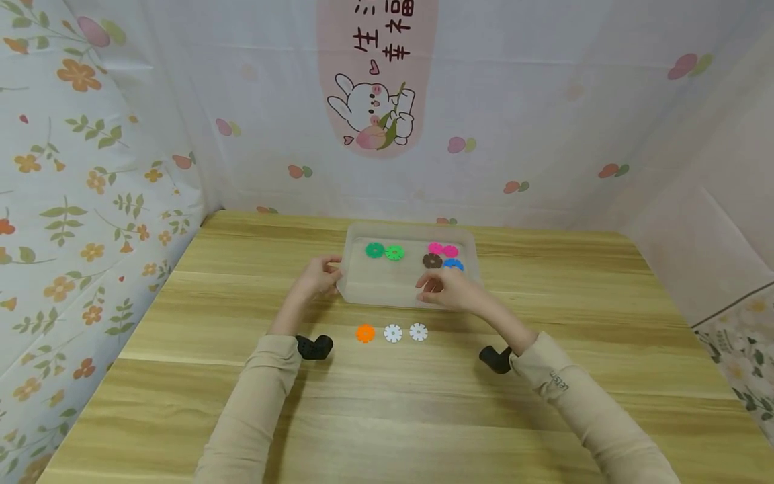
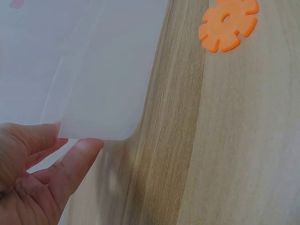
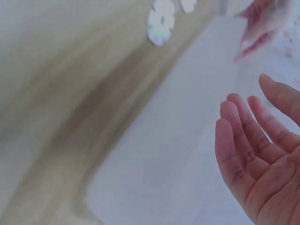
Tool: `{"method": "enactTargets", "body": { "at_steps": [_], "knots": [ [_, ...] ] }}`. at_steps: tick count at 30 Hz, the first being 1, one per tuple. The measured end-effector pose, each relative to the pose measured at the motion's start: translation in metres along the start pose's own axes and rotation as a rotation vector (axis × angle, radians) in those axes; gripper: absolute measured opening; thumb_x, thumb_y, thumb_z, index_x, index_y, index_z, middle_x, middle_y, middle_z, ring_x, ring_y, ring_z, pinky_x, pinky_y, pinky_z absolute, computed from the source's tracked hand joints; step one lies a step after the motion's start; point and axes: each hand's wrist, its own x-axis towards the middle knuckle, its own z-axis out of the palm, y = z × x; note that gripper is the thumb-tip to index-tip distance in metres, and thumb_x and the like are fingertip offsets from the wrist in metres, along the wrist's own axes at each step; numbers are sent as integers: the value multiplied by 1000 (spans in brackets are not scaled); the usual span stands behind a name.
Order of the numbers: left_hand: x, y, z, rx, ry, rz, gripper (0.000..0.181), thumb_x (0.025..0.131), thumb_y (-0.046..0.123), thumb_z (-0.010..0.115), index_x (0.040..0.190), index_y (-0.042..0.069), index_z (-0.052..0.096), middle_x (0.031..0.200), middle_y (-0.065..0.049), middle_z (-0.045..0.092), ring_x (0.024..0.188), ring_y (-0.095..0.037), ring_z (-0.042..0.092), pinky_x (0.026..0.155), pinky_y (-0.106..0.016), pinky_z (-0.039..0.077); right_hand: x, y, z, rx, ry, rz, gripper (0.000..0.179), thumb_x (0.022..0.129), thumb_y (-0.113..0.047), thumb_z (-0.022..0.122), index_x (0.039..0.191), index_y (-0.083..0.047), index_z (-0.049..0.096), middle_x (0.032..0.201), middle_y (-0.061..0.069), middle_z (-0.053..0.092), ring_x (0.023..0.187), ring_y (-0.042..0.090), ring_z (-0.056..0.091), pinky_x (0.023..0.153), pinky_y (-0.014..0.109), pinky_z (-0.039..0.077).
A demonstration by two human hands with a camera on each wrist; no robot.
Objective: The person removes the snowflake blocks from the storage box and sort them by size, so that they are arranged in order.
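Observation:
A translucent white plastic box (image 1: 381, 296) sits on the table. My left hand (image 1: 319, 277) holds its left side near the front corner; in the left wrist view the thumb and fingers of that hand (image 2: 42, 173) meet the box's edge (image 2: 108, 117). Over the front right of the box hovers my right hand (image 1: 450, 289). Its fingers are loosely bent and hold nothing in the right wrist view. Inside lie notched plastic discs: dark green (image 1: 374, 250), light green (image 1: 395, 253), two pink (image 1: 436, 248), brown (image 1: 432, 261) and blue (image 1: 453, 264), the blue partly hidden by the right hand.
In front of the box, an orange disc (image 1: 365, 333) and two white discs (image 1: 393, 333) lie in a row on the wooden table (image 1: 387, 417). Printed cloth (image 1: 266, 154) hangs behind and at the sides. Black wrist mounts (image 1: 314, 347) jut from both sleeves.

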Motion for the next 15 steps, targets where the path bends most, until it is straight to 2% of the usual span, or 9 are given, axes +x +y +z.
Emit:
{"method": "enactTargets", "body": {
  "at_steps": [7, 15],
  "knots": [
    [-1, 0, -1, 1, -1, 0, 43, 94, 6, 47, 136, 0, 37, 119, -26, 49, 77, -17, 55, 56, -19, 51, 13, 10, -15, 38, 10, 34, 27, 84, -9, 65, 102, 10, 60, 86, 17, 65, 82, 25, 62, 78, 35, 53],
    [1, -2, -1, 7, -2, 6, 44, 94, 6, 47, 136, 0, 37, 119, -26, 50, 77, -16, 56, 56, -19, 51, 33, 27, -32, 25, 87, 118, 28, 83, -7, 65, 102, 12, 60, 92, 25, 65, 88, 35, 62, 74, 36, 53]
  ]
}}
